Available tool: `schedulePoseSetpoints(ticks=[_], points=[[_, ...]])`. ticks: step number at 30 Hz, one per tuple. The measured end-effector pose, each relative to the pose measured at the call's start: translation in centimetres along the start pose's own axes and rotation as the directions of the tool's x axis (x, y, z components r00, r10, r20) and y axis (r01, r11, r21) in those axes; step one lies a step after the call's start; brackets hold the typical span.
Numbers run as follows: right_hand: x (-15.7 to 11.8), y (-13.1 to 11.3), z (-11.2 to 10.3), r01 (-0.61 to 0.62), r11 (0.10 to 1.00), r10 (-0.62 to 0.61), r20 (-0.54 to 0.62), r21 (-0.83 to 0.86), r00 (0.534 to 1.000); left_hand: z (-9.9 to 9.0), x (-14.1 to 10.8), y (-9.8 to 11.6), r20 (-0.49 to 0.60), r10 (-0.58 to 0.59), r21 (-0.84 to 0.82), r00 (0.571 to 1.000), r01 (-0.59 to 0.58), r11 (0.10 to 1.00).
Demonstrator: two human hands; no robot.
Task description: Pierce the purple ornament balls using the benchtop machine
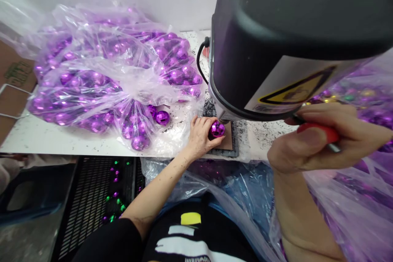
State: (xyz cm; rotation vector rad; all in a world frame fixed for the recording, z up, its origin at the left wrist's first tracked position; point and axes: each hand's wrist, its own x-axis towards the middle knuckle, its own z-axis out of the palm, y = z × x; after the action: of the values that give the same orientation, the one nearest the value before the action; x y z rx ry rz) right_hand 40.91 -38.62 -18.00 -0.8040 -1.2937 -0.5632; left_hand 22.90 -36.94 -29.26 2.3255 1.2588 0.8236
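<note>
Between the thumb and fingers of my left hand is a shiny purple disco ball bead. It sits over a brown square pad on a dark base, right under the tip of a large black bench press with a yellow warning label. My right hand is raised at the right side of the machine, its fingers wrapped around a red-handled metal lever. Two loose purple balls, one of them the nearer ball, lie on the table left of my left hand.
A big clear bag full of purple balls covers the table's left part. More bagged beads lie at the right. Dark flecks dot the white tabletop. Below its front edge is a black crate with green and purple beads.
</note>
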Motion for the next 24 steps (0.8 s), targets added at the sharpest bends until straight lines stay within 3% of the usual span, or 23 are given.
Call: schedulePoseSetpoints(ticks=[7,24], points=[[-1.9,-0.4,-0.9,-0.018,1.0,0.019,0.051,-0.005,0.999,0.2,-0.1,-0.2,-0.019,0.022,-0.005,1.0,-0.022,1.0],[-4.8,-0.9,-1.7,-0.211,0.977,0.207,0.106,0.03,0.973,0.0,0.1,-0.1,0.004,0.006,-0.012,1.0,-0.006,1.0]])
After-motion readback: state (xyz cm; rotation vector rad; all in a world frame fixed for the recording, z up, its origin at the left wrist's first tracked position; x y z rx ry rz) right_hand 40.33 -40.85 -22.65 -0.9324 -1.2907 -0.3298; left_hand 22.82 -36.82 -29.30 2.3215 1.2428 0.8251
